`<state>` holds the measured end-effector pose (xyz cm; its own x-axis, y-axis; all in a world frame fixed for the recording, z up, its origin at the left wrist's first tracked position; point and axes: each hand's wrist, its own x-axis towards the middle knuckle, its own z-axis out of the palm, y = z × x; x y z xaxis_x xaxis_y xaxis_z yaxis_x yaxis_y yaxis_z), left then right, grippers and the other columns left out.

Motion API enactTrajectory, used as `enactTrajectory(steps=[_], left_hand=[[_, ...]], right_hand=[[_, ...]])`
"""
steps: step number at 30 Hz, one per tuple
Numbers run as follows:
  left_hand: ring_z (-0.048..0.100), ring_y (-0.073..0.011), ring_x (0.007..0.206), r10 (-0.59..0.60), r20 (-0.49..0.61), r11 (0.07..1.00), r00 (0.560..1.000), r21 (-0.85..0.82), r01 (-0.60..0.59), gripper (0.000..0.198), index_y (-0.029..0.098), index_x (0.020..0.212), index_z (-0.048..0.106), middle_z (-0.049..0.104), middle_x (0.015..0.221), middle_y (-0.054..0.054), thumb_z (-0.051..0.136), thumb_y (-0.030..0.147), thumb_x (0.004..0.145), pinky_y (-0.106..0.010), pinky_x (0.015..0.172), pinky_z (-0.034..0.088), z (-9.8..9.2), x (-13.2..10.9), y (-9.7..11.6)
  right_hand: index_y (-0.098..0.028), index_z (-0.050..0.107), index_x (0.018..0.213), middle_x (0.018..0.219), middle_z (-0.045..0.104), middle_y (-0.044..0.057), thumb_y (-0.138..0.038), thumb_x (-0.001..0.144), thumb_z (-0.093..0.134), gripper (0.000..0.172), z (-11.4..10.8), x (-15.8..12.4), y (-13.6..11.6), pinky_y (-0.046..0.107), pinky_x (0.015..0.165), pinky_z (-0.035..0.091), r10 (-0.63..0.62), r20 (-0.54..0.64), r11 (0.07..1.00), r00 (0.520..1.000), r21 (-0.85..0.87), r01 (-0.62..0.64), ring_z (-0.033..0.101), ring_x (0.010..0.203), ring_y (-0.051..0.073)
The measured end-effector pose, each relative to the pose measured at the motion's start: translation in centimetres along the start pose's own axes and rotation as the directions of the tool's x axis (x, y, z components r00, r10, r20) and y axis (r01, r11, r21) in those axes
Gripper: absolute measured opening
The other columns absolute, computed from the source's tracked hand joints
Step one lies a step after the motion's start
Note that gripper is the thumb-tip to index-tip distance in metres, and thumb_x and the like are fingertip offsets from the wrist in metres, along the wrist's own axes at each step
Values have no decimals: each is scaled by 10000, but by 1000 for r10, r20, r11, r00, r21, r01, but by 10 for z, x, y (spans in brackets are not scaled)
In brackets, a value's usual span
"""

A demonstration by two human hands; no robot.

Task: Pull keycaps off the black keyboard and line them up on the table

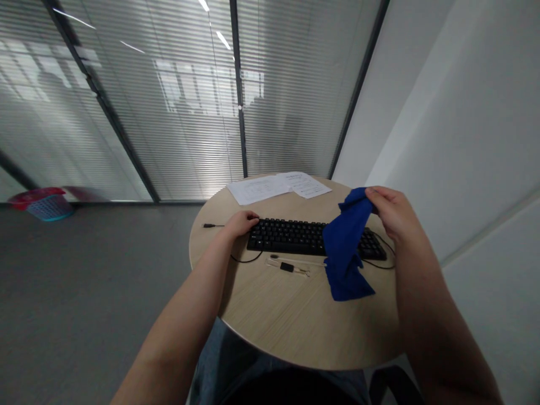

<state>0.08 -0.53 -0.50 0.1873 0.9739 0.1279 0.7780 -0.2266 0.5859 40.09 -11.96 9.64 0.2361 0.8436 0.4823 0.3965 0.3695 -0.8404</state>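
Observation:
A black keyboard (291, 236) lies flat on a round wooden table (287, 320). My left hand (242, 223) holds the keyboard's left end near its upper corner, fingers closed at the edge. Pinched at its top between thumb and fingers of my right hand (390, 211) is a blue cloth (346, 247). It hangs down over the right part of the keyboard, hiding some keys, and its lower end reaches the tabletop. In front of the keyboard lie a thin brush with a dark head (275, 257) and a wire tool with a black grip (287, 267).
Printed papers (270, 187) lie at the table's far side. A cable with a USB plug (208, 225) rests at the left, and more black cable loops around the keyboard's right end. A red and blue basket (48, 205) stands on the floor. Blinds and a white wall surround the table.

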Motion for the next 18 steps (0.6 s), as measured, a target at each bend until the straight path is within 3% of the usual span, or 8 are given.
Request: enactTrajectory(steps=[4, 6, 9, 11, 12, 14, 16, 18], left_hand=[[720, -236, 949, 3, -13, 1000, 1000, -15, -4, 265, 199, 1031, 794, 797, 1009, -61, 635, 297, 843, -292, 899, 529, 0, 0, 0], [717, -241, 955, -1, -22, 1000, 1000, -21, 0, 272, 203, 1036, 794, 797, 1000, -62, 649, 304, 829, -295, 899, 530, 1, 1, 0], [717, -246, 949, -9, -30, 1000, 1000, -25, 8, 283, 201, 1040, 793, 796, 991, -65, 668, 311, 812, -299, 897, 531, 2, 2, -1], [720, -245, 934, -13, -29, 1000, 999, -25, 13, 285, 197, 1040, 792, 794, 991, -67, 672, 314, 810, -301, 889, 532, 3, 3, -2], [721, -244, 927, -15, -28, 1000, 1000, -23, 14, 284, 196, 1040, 791, 793, 990, -68, 669, 314, 812, -301, 885, 533, 3, 4, -2], [721, -241, 918, -15, -24, 1000, 1000, -20, 14, 282, 193, 1041, 790, 793, 986, -68, 655, 311, 823, -300, 876, 533, 2, 4, -2], [721, -238, 916, -12, -19, 1000, 1000, -16, 12, 281, 191, 1042, 789, 793, 984, -67, 638, 304, 834, -294, 865, 533, 1, 4, -1], [723, -234, 920, -11, -15, 1000, 1000, -12, 11, 280, 189, 1043, 787, 794, 990, -66, 627, 300, 841, -288, 860, 533, 0, 4, -1]], right_hand=[[-211, 679, 793, 666, 629, 21, -435, 799, 684, 225, -33, 12, -7, 352, 601, 537, -32, -370, 984, 929, 154, 95, 595, 607, 193], [-228, 671, 781, 681, 621, 26, -371, 796, 679, 144, -55, 19, -12, 388, 657, 549, -79, -518, 978, 852, 127, 168, 606, 637, 207], [-235, 688, 752, 671, 603, 14, -345, 806, 678, 123, -86, 28, -19, 454, 743, 556, -238, -686, 958, 687, -50, 282, 632, 662, 232], [-254, 717, 801, 729, 653, 25, -396, 846, 665, 157, -95, 30, -20, 504, 817, 554, -355, -701, 931, 619, -203, 304, 671, 763, 276], [-263, 729, 842, 777, 686, 32, -430, 872, 646, 189, -93, 28, -18, 518, 848, 551, -389, -684, 920, 618, -253, 299, 683, 823, 293], [-256, 742, 916, 869, 736, 50, -477, 910, 605, 261, -77, 22, -10, 514, 878, 552, -400, -619, 916, 676, -293, 274, 691, 897, 302], [-190, 753, 940, 912, 762, 87, -458, 906, 603, 309, -46, 9, 4, 496, 883, 557, -379, -497, 917, 780, -314, 245, 704, 885, 292], [-171, 768, 943, 923, 780, 95, -476, 889, 611, 346, -10, -9, 21, 474, 890, 560, -314, -227, 905, 922, -365, 218, 719, 868, 282]])
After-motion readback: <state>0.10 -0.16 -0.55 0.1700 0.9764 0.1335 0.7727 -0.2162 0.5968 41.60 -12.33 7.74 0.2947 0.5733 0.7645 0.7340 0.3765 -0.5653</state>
